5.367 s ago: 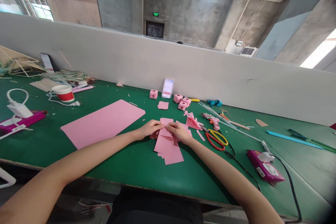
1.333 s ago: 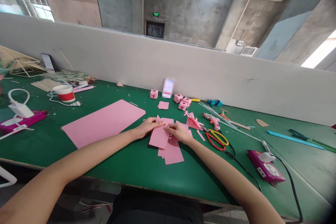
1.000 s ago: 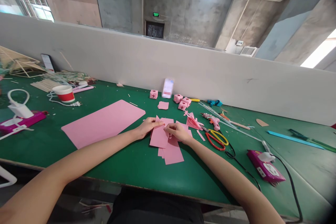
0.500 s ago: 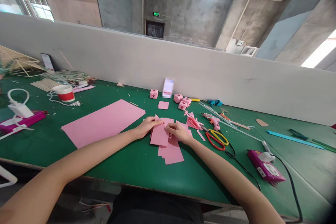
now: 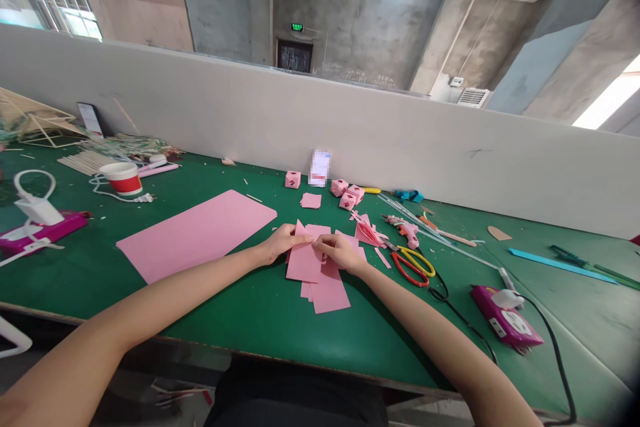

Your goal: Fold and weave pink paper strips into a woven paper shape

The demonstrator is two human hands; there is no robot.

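A pink paper sheet (image 5: 303,263) is held up between both hands over the middle of the table. My left hand (image 5: 280,242) pinches its upper left part, thumb lying on top. From the right, my right hand (image 5: 338,251) has its fingers closed at the sheet's right edge, close to the left thumb. Beneath lie several overlapping pink paper pieces (image 5: 331,292). Behind the hands sits a small stack of pink paper squares (image 5: 311,200). Pink paper cubes (image 5: 348,200) stand a little farther right, and a single pink cube (image 5: 293,179) is left of the phone.
Scissors (image 5: 413,265) with red and yellow handles lie right of the paper, near a pink glue gun (image 5: 407,232). Left is a large pink sheet (image 5: 200,233). A phone (image 5: 320,168) leans on the partition. Purple power strips (image 5: 505,320) and cords occupy both sides.
My left thumb has slid slightly down and right on the sheet, closer to the right fingertips. The held sheet has dipped a little; all else stays put.
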